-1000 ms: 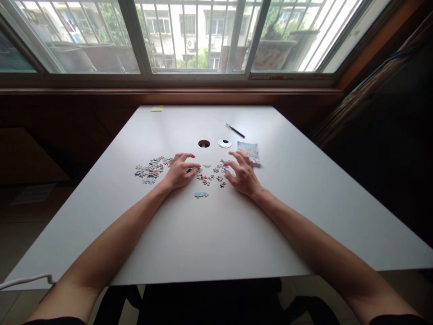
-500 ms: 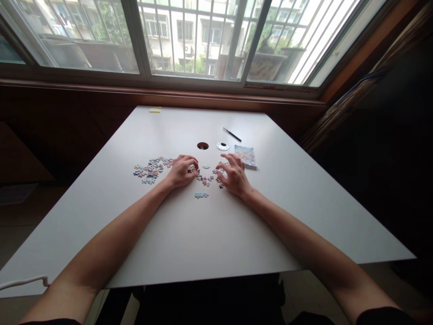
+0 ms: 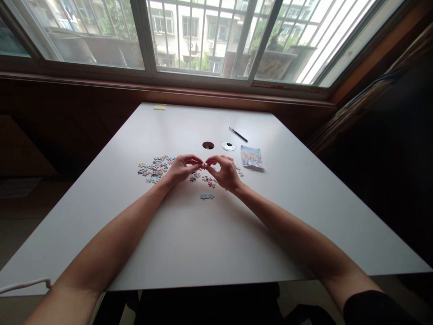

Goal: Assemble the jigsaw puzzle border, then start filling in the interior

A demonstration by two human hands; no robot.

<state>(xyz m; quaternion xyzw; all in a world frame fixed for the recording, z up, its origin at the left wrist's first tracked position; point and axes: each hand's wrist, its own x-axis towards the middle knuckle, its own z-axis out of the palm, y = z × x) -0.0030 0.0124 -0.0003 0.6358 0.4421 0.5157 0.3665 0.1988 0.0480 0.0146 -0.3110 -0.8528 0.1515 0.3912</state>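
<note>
My left hand (image 3: 184,169) and my right hand (image 3: 223,171) meet fingertip to fingertip over the middle of the white table. Between them is a small jigsaw puzzle piece (image 3: 204,166), pinched by the thumb and fingers of both. Loose puzzle pieces (image 3: 209,181) lie under and between the hands, some hidden by the fingers. A larger heap of puzzle pieces (image 3: 154,169) spreads to the left of my left hand. Nearer to me, a short joined strip of light-blue pieces (image 3: 207,197) lies flat.
A picture sheet (image 3: 252,157) lies right of my right hand. Behind the hands are a round cable hole (image 3: 208,145), its loose cover (image 3: 228,146) and a black pen (image 3: 238,134). Yellow tape (image 3: 160,107) sits at the far edge; a white cable (image 3: 27,285) crosses the near left corner.
My right hand has moved left, its spread fingers closing, to meet my left hand. My left hand has lifted a puzzle piece, now pinched between both. The view has shifted slightly.
</note>
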